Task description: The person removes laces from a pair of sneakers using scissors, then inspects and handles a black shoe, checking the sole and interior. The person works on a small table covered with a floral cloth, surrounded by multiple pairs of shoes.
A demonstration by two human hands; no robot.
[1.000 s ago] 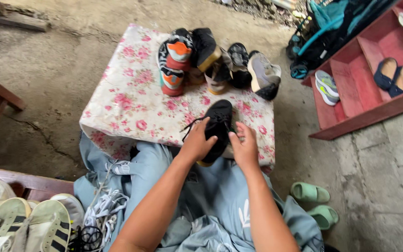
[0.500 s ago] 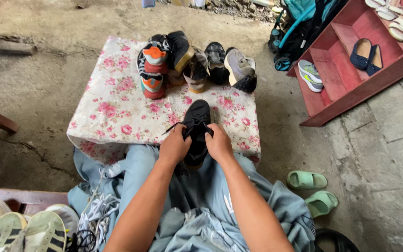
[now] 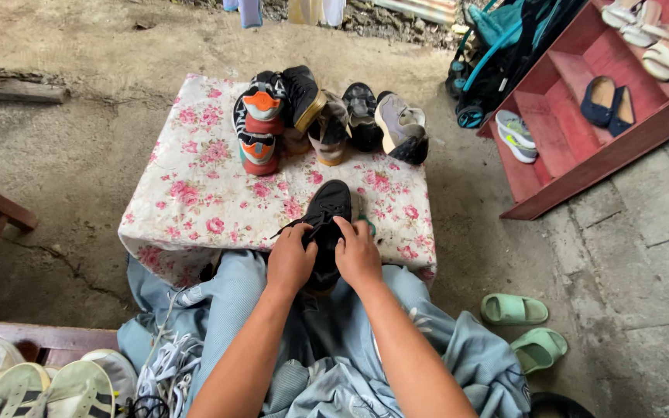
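Black sneaker (image 3: 327, 224) | light, soft upper, loose laces | left hand (image 3: 289, 262) and right hand (image 3: 358, 254) clasp its sides on floral table (image 3: 195, 193)

The black shoe (image 3: 327, 217) under the left hand (image 3: 289, 262) and right hand (image 3: 358, 255) looks like matt knit or mesh cloth, with thin cord laces. It rests on the table (image 3: 195, 193), which is covered in a smooth, faintly glossy floral sheet, cloth or oilcloth, I cannot tell which. Beyond the black shoe, the row of sneakers (image 3: 327, 116) shows matt fabric and rubbery soles. Right of the table, the red rack (image 3: 567, 147) is painted wood with a dull sheen, and the green slides (image 3: 524, 329) look like smooth moulded foam or rubber. The floor (image 3: 63, 162) around the table is rough, cracked concrete. The trousers (image 3: 218, 310) are soft, creased pale-blue cloth.
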